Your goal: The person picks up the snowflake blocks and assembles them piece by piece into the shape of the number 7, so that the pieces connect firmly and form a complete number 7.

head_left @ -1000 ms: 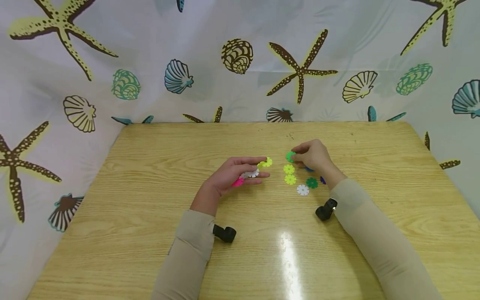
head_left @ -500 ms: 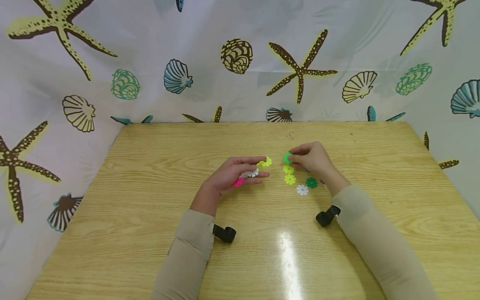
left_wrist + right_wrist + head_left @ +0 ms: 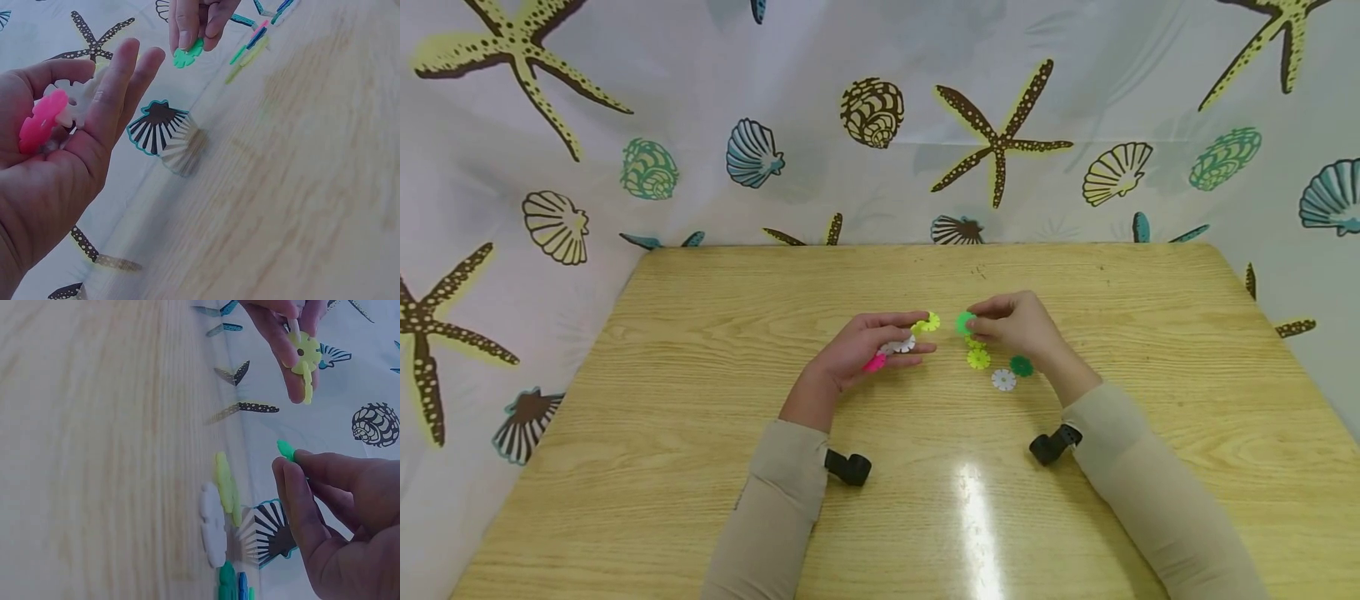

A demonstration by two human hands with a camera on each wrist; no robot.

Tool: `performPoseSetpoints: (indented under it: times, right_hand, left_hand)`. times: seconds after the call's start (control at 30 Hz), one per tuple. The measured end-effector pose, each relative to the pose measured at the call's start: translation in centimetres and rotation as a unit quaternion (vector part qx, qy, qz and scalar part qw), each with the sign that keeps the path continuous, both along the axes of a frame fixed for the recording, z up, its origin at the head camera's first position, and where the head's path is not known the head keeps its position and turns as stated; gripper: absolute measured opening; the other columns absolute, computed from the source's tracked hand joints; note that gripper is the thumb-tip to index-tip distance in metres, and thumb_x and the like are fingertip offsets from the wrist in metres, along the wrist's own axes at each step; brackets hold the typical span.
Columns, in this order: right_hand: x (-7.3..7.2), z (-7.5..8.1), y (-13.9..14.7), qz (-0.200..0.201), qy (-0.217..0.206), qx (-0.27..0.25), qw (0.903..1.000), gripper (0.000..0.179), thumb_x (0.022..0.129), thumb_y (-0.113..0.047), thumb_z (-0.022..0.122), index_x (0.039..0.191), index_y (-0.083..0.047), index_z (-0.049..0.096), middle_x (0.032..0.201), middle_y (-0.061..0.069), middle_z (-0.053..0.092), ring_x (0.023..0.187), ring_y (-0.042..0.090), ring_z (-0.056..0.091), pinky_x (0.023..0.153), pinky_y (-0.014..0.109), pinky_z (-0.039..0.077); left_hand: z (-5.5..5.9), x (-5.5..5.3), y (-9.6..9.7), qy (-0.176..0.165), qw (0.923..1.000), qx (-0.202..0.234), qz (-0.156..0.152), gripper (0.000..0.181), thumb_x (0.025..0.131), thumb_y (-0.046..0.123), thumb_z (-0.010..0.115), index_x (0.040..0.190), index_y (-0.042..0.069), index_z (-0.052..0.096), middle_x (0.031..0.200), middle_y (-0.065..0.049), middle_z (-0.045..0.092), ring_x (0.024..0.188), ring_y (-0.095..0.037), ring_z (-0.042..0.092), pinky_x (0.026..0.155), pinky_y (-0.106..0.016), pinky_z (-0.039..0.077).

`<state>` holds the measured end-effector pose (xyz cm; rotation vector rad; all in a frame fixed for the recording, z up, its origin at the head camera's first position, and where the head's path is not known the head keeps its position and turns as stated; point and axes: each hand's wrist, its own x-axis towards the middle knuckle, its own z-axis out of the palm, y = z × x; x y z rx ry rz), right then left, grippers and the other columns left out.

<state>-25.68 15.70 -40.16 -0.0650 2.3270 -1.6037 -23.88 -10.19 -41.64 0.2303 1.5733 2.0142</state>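
My left hand (image 3: 861,346) holds a chain of notched plastic discs, slotted together edge to edge, between its thumb and fingers. A pink disc (image 3: 44,122) sits at the palm end, white discs (image 3: 904,343) come in the middle, and a yellow disc (image 3: 932,322) sticks out past the fingertips. Across a small gap, thumb and fingers of my right hand (image 3: 1022,329) pinch a light green disc (image 3: 965,323). The green disc and the chain are apart. Part of the chain is hidden by the left fingers.
Loose discs lie on the wooden table (image 3: 737,350) under and near my right hand: yellow (image 3: 978,358), white (image 3: 1003,380) and dark green (image 3: 1021,366). Blue ones (image 3: 242,586) show in the right wrist view. A shell-patterned cloth (image 3: 805,108) hangs behind the table.
My right hand has carried the light green disc leftward and slightly nearer, toward the chain. It now partly covers a yellow disc and hides the blue ones in the head view. The left hand stays nearly still.
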Motion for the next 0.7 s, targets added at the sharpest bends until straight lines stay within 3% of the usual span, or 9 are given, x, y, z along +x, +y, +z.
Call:
performPoseSetpoints:
  times: [0.37,0.7]
  right_hand:
    - [1.5,0.5,-0.4,0.009,0.002,-0.058,0.9983,0.034,0.094,-0.007,0.068,0.126,0.005,0.066,0.123,0.024,0.063,0.098,0.027,0.074,0.091,0.04,0.059]
    - [2.6,0.6,-1.1,0.02,0.037,-0.063,0.9971,0.033,0.093,-0.007,0.07,0.123,0.004,0.067,0.121,0.022,0.065,0.1,0.036,0.073,0.088,0.043,0.061]
  left_hand:
    - [0.1,0.1,0.1,-0.008,1.0,-0.002,0.006,0.044,0.102,0.004,0.047,0.145,0.002,0.05,0.156,-0.011,0.042,0.13,-0.04,0.054,0.093,-0.032,0.059]
    - [0.0,0.2,0.3,-0.004,1.0,-0.002,0.002,0.043,0.102,0.005,0.048,0.144,0.003,0.052,0.153,-0.014,0.046,0.124,-0.033,0.062,0.094,-0.034,0.058]
